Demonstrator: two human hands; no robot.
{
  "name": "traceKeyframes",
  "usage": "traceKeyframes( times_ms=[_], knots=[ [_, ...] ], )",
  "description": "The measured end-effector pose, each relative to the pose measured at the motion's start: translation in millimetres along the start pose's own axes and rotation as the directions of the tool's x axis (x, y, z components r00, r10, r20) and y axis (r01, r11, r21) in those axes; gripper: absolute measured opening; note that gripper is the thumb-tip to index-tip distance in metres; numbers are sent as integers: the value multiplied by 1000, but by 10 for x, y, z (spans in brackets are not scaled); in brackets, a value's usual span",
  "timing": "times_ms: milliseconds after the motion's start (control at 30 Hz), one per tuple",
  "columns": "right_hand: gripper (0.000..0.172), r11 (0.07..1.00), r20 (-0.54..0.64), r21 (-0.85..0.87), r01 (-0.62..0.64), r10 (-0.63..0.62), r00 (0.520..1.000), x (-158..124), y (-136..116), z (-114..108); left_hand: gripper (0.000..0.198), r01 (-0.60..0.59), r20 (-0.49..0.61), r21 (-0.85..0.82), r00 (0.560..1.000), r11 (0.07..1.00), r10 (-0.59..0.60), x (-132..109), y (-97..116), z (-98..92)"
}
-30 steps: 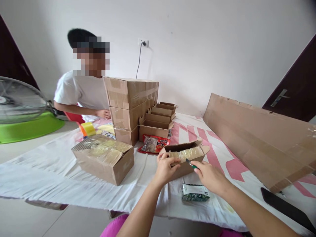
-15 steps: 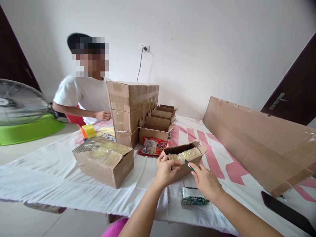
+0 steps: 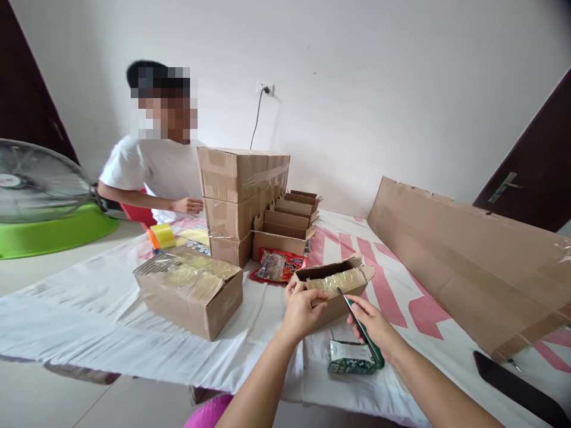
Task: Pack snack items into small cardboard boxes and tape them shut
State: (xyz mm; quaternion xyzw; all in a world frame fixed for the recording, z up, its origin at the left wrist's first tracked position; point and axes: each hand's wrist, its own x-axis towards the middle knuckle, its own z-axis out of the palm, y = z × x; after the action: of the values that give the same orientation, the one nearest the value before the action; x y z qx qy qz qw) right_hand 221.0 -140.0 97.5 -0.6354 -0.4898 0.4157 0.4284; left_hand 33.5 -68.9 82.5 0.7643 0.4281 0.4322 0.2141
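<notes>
An open cardboard box (image 3: pixel 330 312) stands in front of me, with a yellowish flap covered in clear tape along its near side. My left hand (image 3: pixel 303 306) pinches the box's near left edge. In my right hand (image 3: pixel 370 324) is a green-handled knife (image 3: pixel 366 339), its tip at the taped flap. Just below the box lies a small green and white packet (image 3: pixel 350 356). Behind the box's left end is a red snack bag (image 3: pixel 279 265). A taped cardboard box (image 3: pixel 190 291) sits to the left.
Stacked cartons (image 3: pixel 236 202) rise behind, with open boxes (image 3: pixel 281 232) in a row beside them. A person (image 3: pixel 156 172) sits at the back left near a tape dispenser (image 3: pixel 163 236). A cardboard sheet (image 3: pixel 464 261) and a black phone (image 3: pixel 520 386) are at the right.
My right hand has turned and shifted slightly right, so more of the knife shows. My left hand stays on the box edge. The whole view has shifted slightly.
</notes>
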Motion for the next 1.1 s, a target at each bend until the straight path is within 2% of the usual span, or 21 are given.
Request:
traceKeyframes(
  times_ms=[67, 100, 167, 200, 233, 300, 367, 433, 533, 633, 733, 867, 967, 1033, 1100],
  knots=[
    [48, 982, 4, -168, 82, -82, 997, -36, -11, -21, 17, -4, 2, -8, 1000, 1000, 4, 5, 2, 1],
    [45, 939, 8, -304, 158, -164, 986, -54, -15, -28, 17, -7, 4, -12, 1000, 1000, 7, 7, 4, 1],
    [40, 758, 33, -583, 293, -338, 941, -82, -23, -23, 16, -14, 7, -14, 1000, 1000, 14, 6, 12, 5],
    [39, 649, 43, -691, 316, -400, 916, -86, -30, -8, 15, -16, 6, -12, 1000, 1000, 16, 2, 18, 7],
    [40, 557, 39, -773, 304, -436, 899, -80, -41, 12, 14, -21, 7, -10, 1000, 1000, 21, -5, 25, 10],
    [40, 449, -14, -869, 210, -445, 895, -36, -73, 54, 14, -44, 15, -11, 999, 999, 44, -22, 38, 15],
    [40, 426, -60, -893, 146, -434, 899, 45, -118, 68, 17, -63, 24, -21, 998, 998, 64, -38, 44, 19],
    [38, 469, -87, -872, 141, -431, 898, 133, -167, 35, 19, -51, 23, -30, 998, 998, 52, -45, 36, 22],
    [38, 542, -113, -814, 207, -498, 860, 222, -227, -65, 18, -15, 21, -29, 1000, 999, 15, -39, 13, 29],
    [49, 531, -81, -789, 308, -588, 805, 248, -256, -115, 18, -25, 36, -26, 999, 999, 26, -27, 8, 39],
    [46, 449, 31, -799, 401, -635, 772, 275, -263, -71, 19, -33, 39, -27, 999, 999, 34, -21, 23, 43],
    [34, 279, 167, -844, 459, -675, 719, 362, -281, -7, 21, -45, 49, -37, 998, 998, 47, -18, 31, 37],
    [35, 154, 295, -846, 510, -663, 688, 430, -324, -22, 19, -53, 44, -46, 998, 998, 55, -18, 17, 40],
    [35, 111, 351, -837, 536, -643, 681, 473, -356, -48, 17, -59, 36, -45, 998, 997, 60, -17, 8, 44],
    [32, 106, 355, -839, 534, -637, 684, 517, -378, -75, 17, -62, 41, -35, 997, 997, 64, -15, 4, 45]
  ],
)
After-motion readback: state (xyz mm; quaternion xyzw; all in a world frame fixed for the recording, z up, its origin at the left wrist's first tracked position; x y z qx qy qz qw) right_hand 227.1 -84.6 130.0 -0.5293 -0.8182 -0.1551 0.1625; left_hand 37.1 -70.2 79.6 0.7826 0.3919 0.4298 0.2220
